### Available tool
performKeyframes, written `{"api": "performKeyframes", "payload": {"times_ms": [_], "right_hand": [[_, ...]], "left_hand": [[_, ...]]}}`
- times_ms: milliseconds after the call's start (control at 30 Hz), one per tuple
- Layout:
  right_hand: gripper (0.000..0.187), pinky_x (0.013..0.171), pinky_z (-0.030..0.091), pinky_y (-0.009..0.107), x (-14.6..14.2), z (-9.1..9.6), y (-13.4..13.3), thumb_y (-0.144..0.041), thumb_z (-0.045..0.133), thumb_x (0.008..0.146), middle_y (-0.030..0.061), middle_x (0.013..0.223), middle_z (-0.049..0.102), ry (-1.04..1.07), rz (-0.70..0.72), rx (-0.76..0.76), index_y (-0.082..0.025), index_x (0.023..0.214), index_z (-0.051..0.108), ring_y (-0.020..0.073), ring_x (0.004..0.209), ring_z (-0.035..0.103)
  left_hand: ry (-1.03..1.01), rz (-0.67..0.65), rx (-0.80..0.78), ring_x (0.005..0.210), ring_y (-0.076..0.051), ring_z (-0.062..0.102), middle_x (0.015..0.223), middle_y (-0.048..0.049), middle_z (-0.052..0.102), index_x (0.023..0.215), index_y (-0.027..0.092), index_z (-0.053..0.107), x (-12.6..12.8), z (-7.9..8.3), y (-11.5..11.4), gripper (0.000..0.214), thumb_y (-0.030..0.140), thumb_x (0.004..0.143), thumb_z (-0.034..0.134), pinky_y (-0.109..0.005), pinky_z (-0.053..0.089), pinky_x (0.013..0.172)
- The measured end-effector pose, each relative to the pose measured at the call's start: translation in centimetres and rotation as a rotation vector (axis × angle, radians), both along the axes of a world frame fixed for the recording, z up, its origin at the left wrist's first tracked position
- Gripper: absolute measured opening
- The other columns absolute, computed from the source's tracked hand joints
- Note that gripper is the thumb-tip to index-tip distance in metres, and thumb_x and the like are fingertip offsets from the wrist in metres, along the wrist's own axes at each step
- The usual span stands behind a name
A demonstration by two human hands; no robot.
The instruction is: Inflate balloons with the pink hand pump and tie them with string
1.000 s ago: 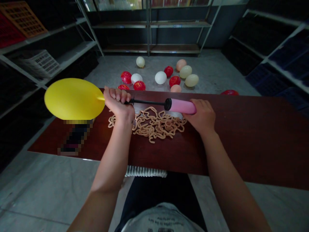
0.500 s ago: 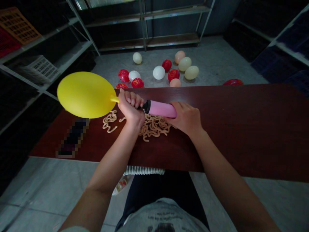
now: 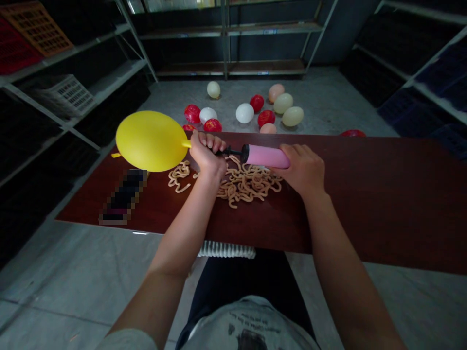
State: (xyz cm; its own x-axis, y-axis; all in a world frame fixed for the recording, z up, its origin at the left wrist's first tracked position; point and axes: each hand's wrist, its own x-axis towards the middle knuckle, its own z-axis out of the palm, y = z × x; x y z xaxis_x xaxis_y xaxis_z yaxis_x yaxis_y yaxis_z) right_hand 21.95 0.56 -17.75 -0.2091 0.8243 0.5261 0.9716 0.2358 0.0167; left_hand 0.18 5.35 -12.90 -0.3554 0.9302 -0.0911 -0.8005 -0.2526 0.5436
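A yellow inflated balloon (image 3: 151, 140) hangs over the left part of the dark red table (image 3: 365, 194). My left hand (image 3: 207, 153) is closed round the balloon's neck and the black end of the pump. My right hand (image 3: 303, 167) grips the pink pump barrel (image 3: 264, 156), with a short length of black rod showing between my hands. Beneath the pump lies a heap of limp tan uninflated balloons (image 3: 244, 183).
A blurred dark object (image 3: 124, 196) lies on the table's left side. Several red, white and cream balloons (image 3: 244, 113) sit on the floor beyond the table. Metal shelving with crates (image 3: 62, 95) lines the left, back and right walls.
The pink barrel was pushed in against my left hand half a second ago and has slid out a little again. The balloon has shifted right in view.
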Motion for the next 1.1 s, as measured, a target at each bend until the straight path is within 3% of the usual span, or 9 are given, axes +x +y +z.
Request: {"api": "performKeyframes", "payload": {"times_ms": [233, 467, 767, 1100], "right_hand": [[0.05, 0.081, 0.041, 0.04, 2.4, 0.1, 0.2, -0.057, 0.046, 0.09, 0.0132, 0.101, 0.066, -0.005, -0.056, 0.053, -0.017, 0.117, 0.062, 0.0288, 0.095, 0.056], [0.05, 0.084, 0.044, 0.042, 2.9, -0.1, 0.3, -0.056, 0.053, 0.086, 0.0144, 0.104, 0.066, 0.032, -0.087, 0.096, -0.016, 0.115, 0.062, 0.03, 0.098, 0.057], [0.051, 0.076, 0.044, 0.038, 1.8, 0.1, -0.2, -0.061, 0.051, 0.085, 0.0123, 0.101, 0.068, 0.055, -0.038, 0.003, -0.018, 0.108, 0.062, 0.0282, 0.092, 0.06], [0.049, 0.063, 0.034, 0.032, -1.5, 0.3, -1.3, -0.062, 0.06, 0.079, 0.01, 0.092, 0.07, 0.039, 0.03, -0.155, -0.018, 0.1, 0.062, 0.0256, 0.083, 0.063]], "left_hand": [[-0.084, 0.068, -0.023, 0.035, -0.006, 0.02, 0.046, 0.0069, 0.022, 0.056, 0.02, 0.026, -3.4, -0.1, 1.7, 0.045, 0.027, 0.096, 0.045, -0.024, 0.022, 0.039], [-0.03, 0.084, 0.031, 0.034, -0.007, 0.021, 0.046, 0.0073, 0.021, 0.057, 0.02, 0.026, -5.4, 0.7, 1.5, 0.047, 0.033, 0.098, 0.045, -0.023, 0.024, 0.038], [0.034, 0.115, 0.032, 0.036, -0.006, 0.02, 0.047, 0.0063, 0.021, 0.057, 0.02, 0.025, -3.0, 2.4, -0.7, 0.056, 0.056, 0.096, 0.043, -0.021, 0.021, 0.039], [0.13, -0.009, 0.039, 0.036, -0.008, 0.017, 0.044, 0.0052, 0.022, 0.052, 0.02, 0.031, 1.7, 1.1, -2.2, 0.054, 0.044, 0.099, 0.043, -0.027, 0.018, 0.038]]}}
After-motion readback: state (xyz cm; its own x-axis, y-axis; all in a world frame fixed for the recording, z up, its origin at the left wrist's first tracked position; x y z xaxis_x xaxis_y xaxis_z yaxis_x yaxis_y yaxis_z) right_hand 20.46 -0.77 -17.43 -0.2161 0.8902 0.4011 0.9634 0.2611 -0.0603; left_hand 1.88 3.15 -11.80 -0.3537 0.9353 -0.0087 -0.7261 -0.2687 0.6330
